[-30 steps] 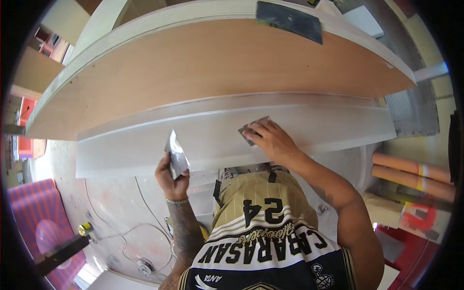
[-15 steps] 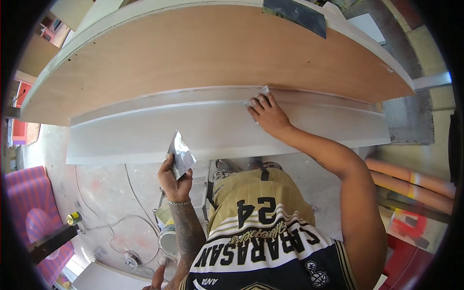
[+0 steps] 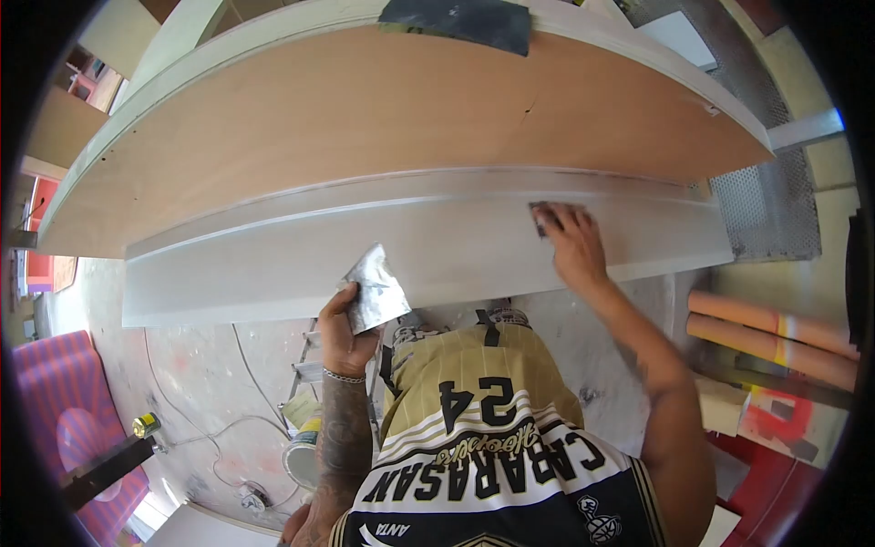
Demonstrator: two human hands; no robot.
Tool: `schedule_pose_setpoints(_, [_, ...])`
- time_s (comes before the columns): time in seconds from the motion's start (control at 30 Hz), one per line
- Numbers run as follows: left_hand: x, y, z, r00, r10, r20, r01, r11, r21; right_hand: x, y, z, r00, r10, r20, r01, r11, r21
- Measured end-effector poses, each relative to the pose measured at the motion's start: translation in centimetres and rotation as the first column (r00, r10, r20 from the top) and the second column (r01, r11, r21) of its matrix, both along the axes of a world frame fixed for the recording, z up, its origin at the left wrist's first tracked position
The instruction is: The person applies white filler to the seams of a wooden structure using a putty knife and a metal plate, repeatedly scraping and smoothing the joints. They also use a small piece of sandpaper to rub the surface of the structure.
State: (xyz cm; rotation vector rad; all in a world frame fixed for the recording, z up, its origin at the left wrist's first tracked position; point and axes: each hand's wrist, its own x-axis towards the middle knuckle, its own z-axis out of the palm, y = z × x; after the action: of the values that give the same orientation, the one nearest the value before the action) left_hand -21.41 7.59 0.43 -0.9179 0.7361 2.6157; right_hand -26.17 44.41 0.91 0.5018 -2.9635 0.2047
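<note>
My left hand grips a shiny metal sheet or scraper, raised in front of the lower edge of a long grey panel. Closed around a small dark flat piece, my right hand presses against the right half of that panel. What exactly the dark piece is cannot be made out. Above the grey panel runs a wide curved brown board with a pale rim. A dark flat sheet lies on the rim at the top.
A bucket and a small step ladder stand below my left hand. Cables cross the stained floor. At the right are orange tubes, at the left a striped purple cloth and a dark bar.
My right hand has moved right and down from the panel's upper ledge onto its face. My left hand and the metal sheet have shifted right. The whole view has shifted a little.
</note>
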Motion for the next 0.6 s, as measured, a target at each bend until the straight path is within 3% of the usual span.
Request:
schedule_pose_setpoints(0.03, [0.2, 0.9, -0.4, 0.999, -0.049, 0.006, 0.049, 0.999, 0.002, 1.1, -1.7, 1.9, 0.997, 0.062, 0.054, -0.042, 0.949, -0.313])
schedule_pose_setpoints(0.1, [0.0, 7.0, -0.8, 0.99, -0.14, -0.026, 0.142, 0.977, 0.161, 3.2, -1.1, 4.0, 0.974, 0.223, 0.041, -0.149, 0.767, -0.623])
schedule_pose_setpoints(0.17, [-1.0, 13.4, -0.4, 0.98, -0.2, 0.022, 0.191, 0.96, 0.204, 3.7, 0.6, 3.7, 0.936, 0.348, -0.056, -0.273, 0.616, -0.739])
schedule_pose_setpoints(0.23, [-1.2, 16.7, -0.2, 0.971, -0.23, -0.069, 0.24, 0.915, 0.325, 4.1, 3.1, 3.0, 0.942, 0.334, 0.0, -0.231, 0.651, -0.723])
schedule_pose_setpoints(0.27, [-1.0, 18.4, 0.3, 0.984, -0.162, -0.073, 0.175, 0.947, 0.27, 4.5, 4.6, 2.4, 0.948, 0.318, 0.025, -0.205, 0.667, -0.716])
schedule_pose_setpoints(0.33, [-1.0, 21.6, 3.8, 0.993, -0.02, -0.115, 0.039, 0.985, 0.166, 4.8, 10.1, 1.4, 0.952, 0.243, 0.184, -0.01, 0.63, -0.777])
schedule_pose_setpoints(0.37, [-1.0, 22.9, 4.0, 0.939, 0.013, -0.344, 0.005, 0.999, 0.05, 4.7, 12.8, 0.9, 0.94, 0.212, 0.267, 0.088, 0.606, -0.791])
schedule_pose_setpoints(0.4, [-0.6, 24.9, 4.0, 0.873, -0.036, -0.486, -0.041, 0.988, -0.147, 5.3, 14.9, 0.7, 0.88, 0.213, 0.423, 0.375, 0.233, -0.897])
schedule_pose_setpoints(0.43, [-0.3, 26.1, 4.0, 0.794, -0.105, -0.599, -0.125, 0.936, -0.33, 6.0, 16.1, 0.7, 0.779, 0.295, 0.553, 0.611, -0.165, -0.774])
schedule_pose_setpoints(0.47, [-0.7, 27.2, 4.0, 0.549, -0.365, -0.752, -0.263, 0.779, -0.569, 6.2, 17.0, 0.8, 0.654, 0.438, 0.616, 0.749, -0.49, -0.446])
schedule_pose_setpoints(0.5, [-1.3, 28.3, 4.0, 0.287, -0.648, -0.705, -0.464, 0.549, -0.695, 6.1, 16.7, 5.2, 0.555, 0.573, 0.603, 0.809, -0.54, -0.232])
schedule_pose_setpoints(0.57, [-1.6, 31.0, 4.7, 0.076, -0.81, -0.581, -0.695, 0.375, -0.614, 6.5, 17.2, 4.6, 0.457, 0.764, 0.455, 0.871, -0.488, -0.055])
schedule_pose_setpoints(0.6, [-1.0, 32.3, 5.7, 0.051, -0.904, -0.424, -0.767, 0.237, -0.597, 6.8, 18.1, 5.1, 0.45, 0.823, 0.346, 0.88, -0.474, -0.015])
